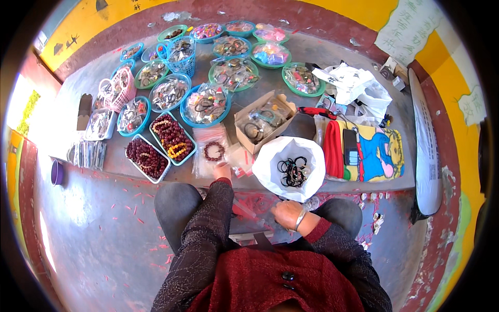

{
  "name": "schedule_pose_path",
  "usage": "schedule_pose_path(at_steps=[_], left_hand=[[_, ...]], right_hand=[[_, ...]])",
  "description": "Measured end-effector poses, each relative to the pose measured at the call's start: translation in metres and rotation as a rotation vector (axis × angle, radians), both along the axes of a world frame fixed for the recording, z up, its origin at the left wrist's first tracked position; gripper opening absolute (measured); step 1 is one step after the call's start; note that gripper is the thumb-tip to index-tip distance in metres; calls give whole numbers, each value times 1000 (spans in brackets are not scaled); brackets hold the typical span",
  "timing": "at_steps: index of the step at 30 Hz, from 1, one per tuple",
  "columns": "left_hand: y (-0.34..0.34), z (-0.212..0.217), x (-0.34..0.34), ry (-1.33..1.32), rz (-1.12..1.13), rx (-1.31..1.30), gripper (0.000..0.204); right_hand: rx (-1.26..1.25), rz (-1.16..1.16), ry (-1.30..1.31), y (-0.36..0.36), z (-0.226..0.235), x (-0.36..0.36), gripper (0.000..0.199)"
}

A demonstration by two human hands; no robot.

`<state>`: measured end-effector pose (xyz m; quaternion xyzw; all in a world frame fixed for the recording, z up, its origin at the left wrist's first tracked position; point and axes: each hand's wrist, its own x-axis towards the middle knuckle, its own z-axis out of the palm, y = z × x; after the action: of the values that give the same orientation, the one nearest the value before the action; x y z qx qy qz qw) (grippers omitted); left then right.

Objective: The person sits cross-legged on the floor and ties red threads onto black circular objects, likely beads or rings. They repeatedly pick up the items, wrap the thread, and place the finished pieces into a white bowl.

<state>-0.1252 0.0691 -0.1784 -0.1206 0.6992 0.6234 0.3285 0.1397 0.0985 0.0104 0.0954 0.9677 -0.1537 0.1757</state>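
Beaded bracelet (206, 152) lies just beyond fingertips of left hand (222, 171), ring-shaped, no long axis; right hand (287, 214) farther; cannot tell whether either hand's fingers grip anything.

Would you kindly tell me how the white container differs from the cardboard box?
The white container is roundish; the cardboard box is brown and oblong. The container holds dark loops, the box clear plastic packets. Both are open on top.

Purple container (57, 172), black phone (350, 143) (on patterned cloth (385, 153))
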Motion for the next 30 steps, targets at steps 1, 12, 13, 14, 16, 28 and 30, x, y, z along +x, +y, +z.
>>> schedule_pose_path(at_steps=[1,12,13,14,16,28,30], left_hand=[[4,4,3,11,-15,-9,17],[2,6,-2,545,-83,-524,18],[0,10,-4,519,-138,-554,19],[-3,12,-5,492,-186,-586,20],[-2,13,-4,507,-203,-630,22],[2,41,11,528,-220,-455,15],[4,46,15,540,-176,-373,16]], right_hand=[[10,5,20,0,0,0,12],[-9,-2,-6,1,0,-2,15],[-7,-6,-5,1,-2,0,15],[-11,-4,4,1,-2,-1,15],[-19,-2,21,1,-2,-1,15],[-5,-7,-50,2,9,-4,13],[-17,-16,-84,4,8,-5,13]])
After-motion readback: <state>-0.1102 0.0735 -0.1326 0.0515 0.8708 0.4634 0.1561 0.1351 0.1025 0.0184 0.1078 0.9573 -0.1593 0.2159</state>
